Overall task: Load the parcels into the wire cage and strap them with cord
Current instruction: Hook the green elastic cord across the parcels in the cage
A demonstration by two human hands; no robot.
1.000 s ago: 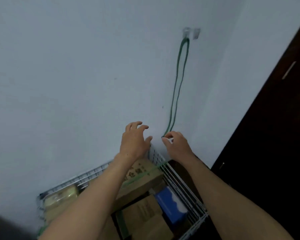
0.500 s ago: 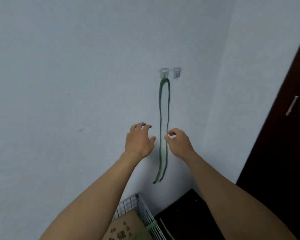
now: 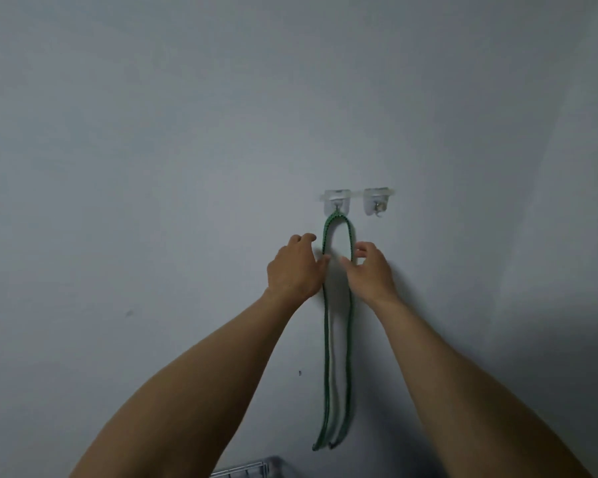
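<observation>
A green cord (image 3: pixel 326 357) hangs doubled from a clear stick-on hook (image 3: pixel 337 201) on the pale wall, its two ends dangling low. Both arms reach up to the top of the loop. My left hand (image 3: pixel 296 269) is just left of the loop, fingers loosely bent, thumb against the left strand. My right hand (image 3: pixel 372 270) pinches the right strand between thumb and fingers, somewhat blurred. Only a top corner of the wire cage (image 3: pixel 247 470) shows at the bottom edge. The parcels are out of view.
A second clear hook (image 3: pixel 378 201) beside the first holds nothing. The rest of the view is bare wall, with a corner and darker shading to the right.
The view has tilted up, so the cage and parcels dropped out of sight. Both hands rose along the cord from its lower part to just under the hook.
</observation>
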